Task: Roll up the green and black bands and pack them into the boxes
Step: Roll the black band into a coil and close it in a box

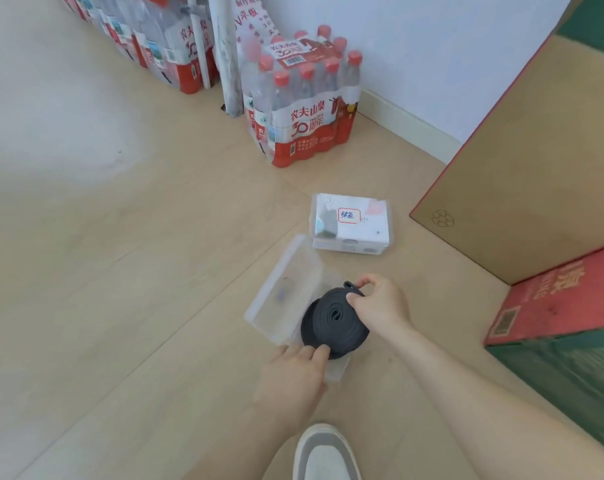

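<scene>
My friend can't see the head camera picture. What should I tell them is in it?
Two hands hold a rolled black band over an open clear box on a wooden floor, the right hand pinching its top and the left hand gripping its near edge. A closed labelled box lies beyond, with water bottles farther back.

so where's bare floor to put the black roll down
Widest: the floor left of the open clear box, up to the water bottle packs. Smaller: between the labelled box and those packs. Right is crowded by cardboard cartons.
</scene>
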